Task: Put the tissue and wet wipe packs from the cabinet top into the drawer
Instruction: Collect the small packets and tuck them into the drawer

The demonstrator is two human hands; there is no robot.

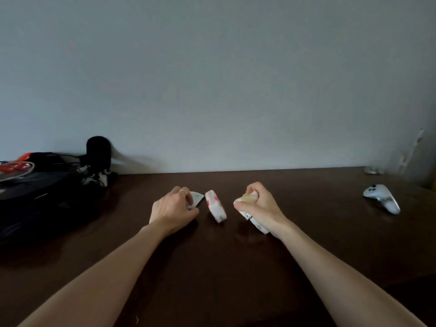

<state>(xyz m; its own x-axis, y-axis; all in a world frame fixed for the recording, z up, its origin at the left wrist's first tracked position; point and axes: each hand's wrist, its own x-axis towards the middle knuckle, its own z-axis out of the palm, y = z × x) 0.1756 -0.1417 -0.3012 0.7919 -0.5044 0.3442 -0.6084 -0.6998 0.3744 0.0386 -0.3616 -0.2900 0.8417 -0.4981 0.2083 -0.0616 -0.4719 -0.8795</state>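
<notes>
On the dark brown cabinet top (236, 267) a white tissue pack with pink marks (215, 206) lies free between my two hands. My left hand (173, 211), with a ring on one finger, is closed on a small white pack (197, 198) whose corner sticks out past the fingers. My right hand (259, 205) is closed on a beige pack (246, 197) at the top of the fist and white packs (256, 224) below it, held just above the surface. No drawer is in view.
A black bag with cables and a black microphone (98, 152) fills the left side against the wall. A white game controller (382, 198) lies at the far right. A small clear object (374, 170) sits in the back right corner.
</notes>
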